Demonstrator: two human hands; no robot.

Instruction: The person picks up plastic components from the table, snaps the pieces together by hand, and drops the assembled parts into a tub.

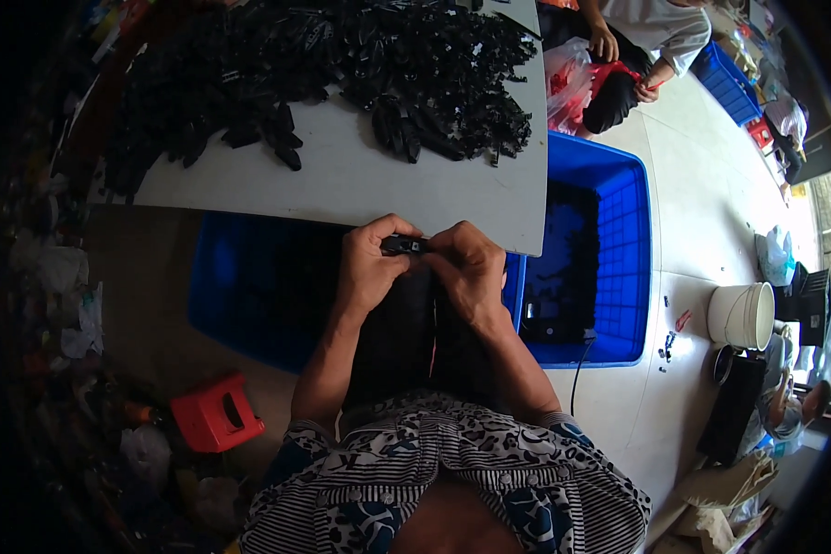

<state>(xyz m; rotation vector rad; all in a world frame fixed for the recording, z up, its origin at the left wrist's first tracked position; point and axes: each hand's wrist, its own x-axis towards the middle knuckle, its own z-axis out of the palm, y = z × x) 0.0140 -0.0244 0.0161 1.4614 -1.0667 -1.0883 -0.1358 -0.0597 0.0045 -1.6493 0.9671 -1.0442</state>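
Patterned shirt (434, 439) front is nearest the camera, dark trousers below the hands. Grip: both hands closed in on one small black plastic part (399, 245). Left hand (367, 268) pinches it thumb against fingers at the part's left end; right hand (473, 268) has thumb and fingertips drawn together at its right end. Can't tell whether the right also holds a second, smaller piece; fingers hide it.

Why like that: two-ended pinch probably keeps the part from twisting, and working over the lap likely keeps it close to the eyes.

Part vs grip: between the two sets of fingertips, mid-body hidden at both ends, lying roughly crosswise. In this view it sits just off the bench (415, 198) near edge, on the side toward the near right corner.

Further out: long black plastic pieces (286, 138) heap over the far and left of the bench, smaller tangled black pieces (494, 83) along its right edge. Bare strip at the near edge presumably leaves elbow room. Blue crate (644, 277) stands beyond the right edge with dark contents; second blue crate (217, 305) sits under the near edge, likely within easy reach.
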